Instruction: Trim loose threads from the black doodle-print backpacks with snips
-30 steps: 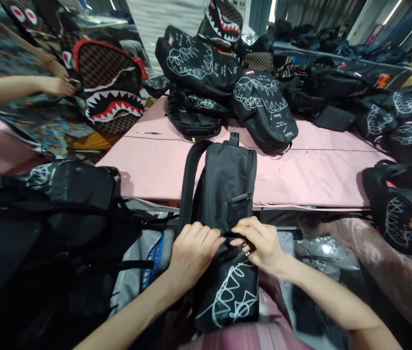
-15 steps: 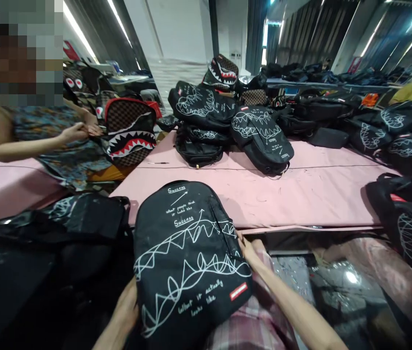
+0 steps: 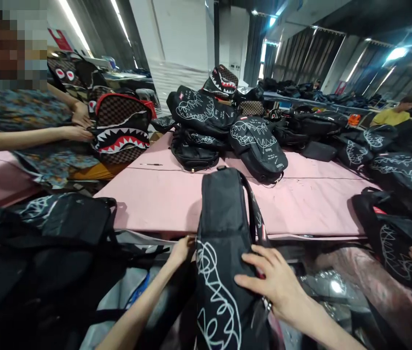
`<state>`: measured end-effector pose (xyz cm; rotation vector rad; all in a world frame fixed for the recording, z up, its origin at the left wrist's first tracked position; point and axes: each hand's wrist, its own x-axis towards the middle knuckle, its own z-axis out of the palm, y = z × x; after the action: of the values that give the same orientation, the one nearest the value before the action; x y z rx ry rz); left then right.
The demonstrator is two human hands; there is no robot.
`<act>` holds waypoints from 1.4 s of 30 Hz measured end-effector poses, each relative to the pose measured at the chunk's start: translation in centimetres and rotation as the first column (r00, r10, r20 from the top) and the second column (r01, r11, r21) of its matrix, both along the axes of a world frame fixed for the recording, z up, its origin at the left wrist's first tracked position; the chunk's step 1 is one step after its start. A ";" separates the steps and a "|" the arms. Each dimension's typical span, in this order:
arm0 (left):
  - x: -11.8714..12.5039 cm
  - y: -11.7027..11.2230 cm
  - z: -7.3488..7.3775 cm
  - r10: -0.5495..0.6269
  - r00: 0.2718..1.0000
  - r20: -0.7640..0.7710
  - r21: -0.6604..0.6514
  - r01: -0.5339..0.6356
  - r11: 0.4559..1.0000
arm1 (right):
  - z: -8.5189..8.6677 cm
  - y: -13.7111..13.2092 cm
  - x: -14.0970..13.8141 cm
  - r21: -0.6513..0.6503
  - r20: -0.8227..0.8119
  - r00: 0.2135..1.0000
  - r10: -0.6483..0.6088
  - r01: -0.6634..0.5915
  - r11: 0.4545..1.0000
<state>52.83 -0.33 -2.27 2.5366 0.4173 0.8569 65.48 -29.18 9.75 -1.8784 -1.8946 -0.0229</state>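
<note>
Right fingers lay spread and flat on the black backpack; nothing gripped. Left hand touched the pack's left edge; its fingers were hidden, so grip cannot be told. Pack stood on edge at the near rim of the pink counter. Judged step: turning it for inspection. Piled backpacks lay far.

The single head-worn camera looks forward and down from close above a black fabric backpack with white scribbled teeth, facing across a pink cloth-covered table toward a dim hall beyond.
</note>
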 end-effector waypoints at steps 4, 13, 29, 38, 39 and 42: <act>1.2 0.5 6.8 0.167 0.971 0.170 0.040 -0.176 0.984 | -2.5 -0.6 -1.0 -0.219 -0.140 0.988 0.073 -0.103 0.970; 4.4 -5.2 13.1 -0.346 0.835 -0.428 0.319 0.498 0.806 | 1.6 4.8 -1.7 -0.356 0.012 0.999 -0.041 0.042 0.934; 5.4 -6.5 11.9 -0.278 0.786 -0.551 0.357 0.524 0.773 | 2.4 5.5 -2.0 -0.548 0.207 0.977 -0.042 0.152 0.823; 5.7 -7.6 11.2 -0.221 0.806 -0.549 0.364 0.468 0.805 | 0.4 6.3 -1.3 -0.484 -0.139 0.984 -0.115 0.034 0.874; 5.8 -7.8 11.2 -0.222 0.803 -0.553 0.353 0.467 0.811 | 0.1 6.2 -1.2 -0.459 -0.183 0.976 -0.119 0.022 0.888; 6.2 -8.3 10.8 -0.229 0.806 -0.546 0.331 0.458 0.825 | -0.7 6.0 -1.0 -0.413 -0.268 0.955 -0.126 0.004 0.911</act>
<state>59.06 -8.62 8.53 3.1187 -0.1535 0.1600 64.45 -23.20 9.09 -2.0718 -1.7247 0.6425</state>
